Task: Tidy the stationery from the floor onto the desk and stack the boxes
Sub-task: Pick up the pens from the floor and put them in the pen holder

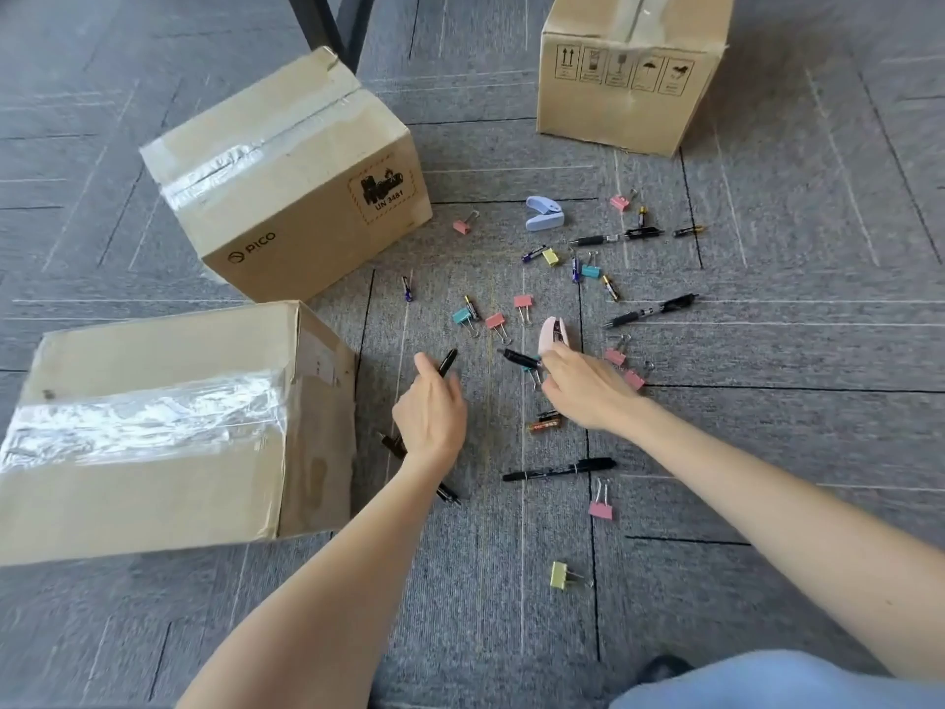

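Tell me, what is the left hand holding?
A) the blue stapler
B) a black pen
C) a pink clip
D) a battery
B: the left hand grips a black pen, and the pen's end sticks out above the hand.

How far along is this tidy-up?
Just starting. Done: nothing visible; the three boxes stand apart, unstacked. In hand: the left hand grips a black pen, the right hand reaches another pen by the pink stapler. Left: clips, batteries, pens and the blue stapler on the carpet.
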### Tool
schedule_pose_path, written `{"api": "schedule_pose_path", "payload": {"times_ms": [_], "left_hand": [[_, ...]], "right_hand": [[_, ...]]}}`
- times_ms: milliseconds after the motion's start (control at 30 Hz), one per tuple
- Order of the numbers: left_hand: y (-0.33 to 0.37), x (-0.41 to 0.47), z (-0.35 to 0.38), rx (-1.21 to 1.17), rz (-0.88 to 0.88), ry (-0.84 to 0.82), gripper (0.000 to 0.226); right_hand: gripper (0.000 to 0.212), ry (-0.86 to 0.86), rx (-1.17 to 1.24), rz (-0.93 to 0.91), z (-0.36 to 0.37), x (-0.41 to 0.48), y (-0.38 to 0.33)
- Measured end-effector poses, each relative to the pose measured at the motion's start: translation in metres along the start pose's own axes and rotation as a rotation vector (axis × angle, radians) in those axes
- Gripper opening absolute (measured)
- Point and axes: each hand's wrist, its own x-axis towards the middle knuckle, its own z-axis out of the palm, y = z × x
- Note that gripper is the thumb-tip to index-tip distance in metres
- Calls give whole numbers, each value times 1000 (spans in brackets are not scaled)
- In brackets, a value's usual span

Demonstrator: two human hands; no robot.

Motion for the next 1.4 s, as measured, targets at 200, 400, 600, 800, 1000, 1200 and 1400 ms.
{"api": "schedule_pose_path", "payload": {"times_ms": [200, 400, 600, 800, 1000, 1200, 1400], "left_hand": [[-32, -30, -4, -75, -458, -72, 45], [-49, -47, 5, -130, -651, -179, 71], [-44, -39, 16, -326, -601, -218, 39], [-6, -19, 17, -382, -298, -260, 36], [53, 11, 22, -715, -133, -415, 27], [124, 33, 19, -808, 50, -556, 15], [184, 55, 38, -431, 291, -561, 20]], "right_hand": [[12, -278, -2, -117, 23, -28, -17], [32, -331, -79, -141, 34, -42, -20], [15, -269, -92, -160, 38, -47, -20], [14, -218, 163, 29, 14, -36, -12], [48, -141, 559, 363, -9, -27, 17], [59, 93, 826, 597, -27, -25, 82], [49, 207, 871, 700, -38, -26, 125]]}}
